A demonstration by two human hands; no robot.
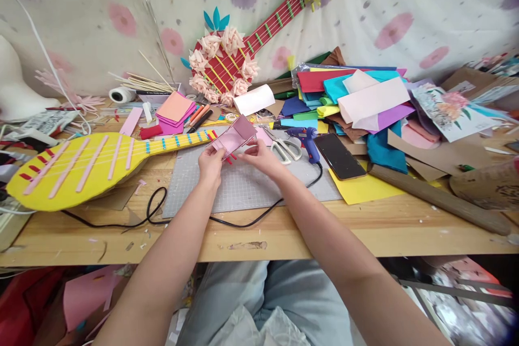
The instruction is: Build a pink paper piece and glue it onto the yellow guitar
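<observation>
Both my hands hold a folded pink paper piece (235, 137) above the grey cutting mat (247, 186). My left hand (211, 162) pinches its lower left edge, fingers closed on it. My right hand (261, 155) grips its lower right side with thumb and fingertips. The paper is creased into flaps and tilts up to the right. The head end of a yellow paper guitar (81, 165) with pink strips and blue frets lies just left of the paper.
Scissors (286, 148), a blue glue gun (307, 140) with a black cord and a dark phone (339, 155) lie right of my hands. A heap of coloured paper sheets (357, 100) fills the back right. A red paper guitar (243, 57) leans on the cloth backdrop.
</observation>
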